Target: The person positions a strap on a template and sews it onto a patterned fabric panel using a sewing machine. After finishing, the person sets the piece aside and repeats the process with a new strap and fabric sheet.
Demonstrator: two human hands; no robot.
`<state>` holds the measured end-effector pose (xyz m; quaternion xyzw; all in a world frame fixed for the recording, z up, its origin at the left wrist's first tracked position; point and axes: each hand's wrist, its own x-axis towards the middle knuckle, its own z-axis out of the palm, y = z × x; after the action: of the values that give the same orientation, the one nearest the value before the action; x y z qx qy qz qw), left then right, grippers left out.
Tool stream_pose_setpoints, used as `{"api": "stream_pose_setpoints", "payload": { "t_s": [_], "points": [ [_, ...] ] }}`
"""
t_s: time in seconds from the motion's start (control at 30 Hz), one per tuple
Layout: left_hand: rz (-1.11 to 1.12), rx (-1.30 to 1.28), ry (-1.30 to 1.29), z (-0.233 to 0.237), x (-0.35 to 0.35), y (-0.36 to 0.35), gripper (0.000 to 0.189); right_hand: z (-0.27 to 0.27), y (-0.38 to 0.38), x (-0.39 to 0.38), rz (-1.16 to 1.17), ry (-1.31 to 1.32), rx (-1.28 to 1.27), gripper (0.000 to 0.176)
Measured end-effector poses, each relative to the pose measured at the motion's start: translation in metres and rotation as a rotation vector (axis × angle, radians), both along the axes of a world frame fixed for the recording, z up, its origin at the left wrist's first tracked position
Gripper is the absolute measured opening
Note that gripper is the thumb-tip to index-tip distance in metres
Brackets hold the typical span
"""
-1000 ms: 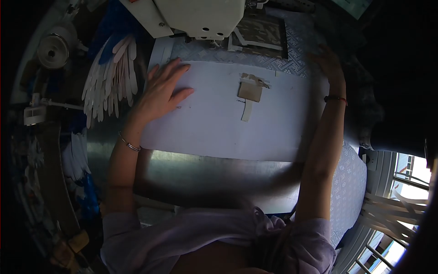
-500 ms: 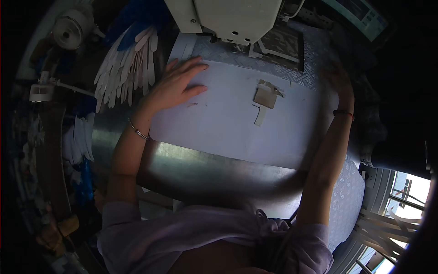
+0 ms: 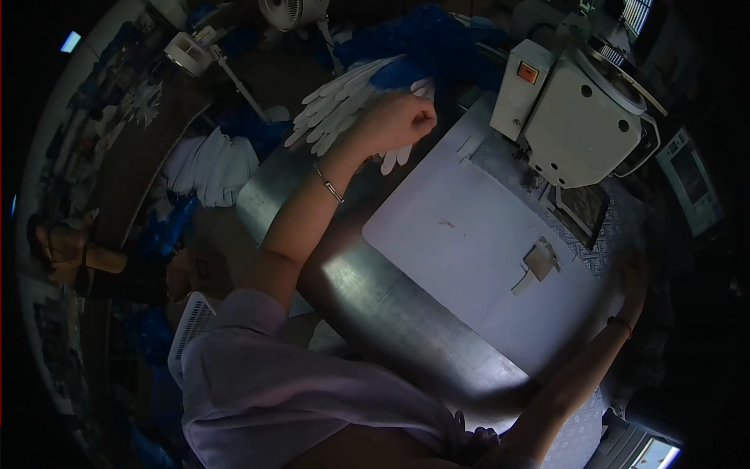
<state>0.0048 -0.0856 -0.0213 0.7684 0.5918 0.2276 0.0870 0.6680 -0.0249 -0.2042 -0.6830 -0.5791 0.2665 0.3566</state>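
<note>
I find the metal counter (image 3: pixel 375 289) filling the middle of the view, its bare surface shiny toward the wearer's body. A white board (image 3: pixel 453 242) lies flat on it. At the board's far side stands a cream sewing machine (image 3: pixel 586 121). Beyond the counter I record a heap of blue plastic (image 3: pixel 426 39).

A fan of long white strips (image 3: pixel 336 105) with rounded ends lies at the left end of the counter, beside the board and well apart from the machine. Patterned grey cloth (image 3: pixel 595 256) shows along the board's far edge, near the right hand. A screen (image 3: pixel 687 180) stands to the right of the machine.

The left hand (image 3: pixel 391 121) is over the strips, overlapping several of them from my viewpoint. Its fingers are curled in narrow; I cannot tell whether they pinch a strip. The right hand (image 3: pixel 631 273) is in deep shadow beside the cloth; I cannot tell how wide its fingers stand, nor whether they hold anything.

A dark framed panel (image 3: pixel 591 213) sits just beside the machine head. On the board I log a tan patch (image 3: pixel 539 260) with a pale tab (image 3: pixel 522 283) projecting from it. A metal bangle (image 3: pixel 330 186) circles the left forearm, and an orange switch (image 3: pixel 527 73) marks the machine.
</note>
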Motion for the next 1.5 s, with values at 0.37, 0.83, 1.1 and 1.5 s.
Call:
{"api": "stream_pose_setpoints", "payload": {
  "t_s": [0.37, 0.83, 1.1, 1.5],
  "points": [
    [0.148, -0.02, 0.442, -0.028, -0.058, 0.072, 0.02, 0.018, -0.002, -0.019, 0.023, -0.449, 0.024, 0.056],
    [-0.272, -0.224, -0.249, 0.017, -0.062, -0.027, 0.031, 0.153, -0.135, -0.157, 0.255, -0.629, 0.236, 0.046],
    [-0.934, -0.167, -0.35, 0.056, 0.086, -0.144, 0.027, 0.216, -0.25, -0.332, 0.866, -0.196, 0.748, 0.049],
    [-0.819, -0.537, -0.521, 0.004, 0.137, -0.118, 0.029, 0.215, -0.208, -0.302, 0.282, 0.624, 0.321, 0.043]
  ]
}}
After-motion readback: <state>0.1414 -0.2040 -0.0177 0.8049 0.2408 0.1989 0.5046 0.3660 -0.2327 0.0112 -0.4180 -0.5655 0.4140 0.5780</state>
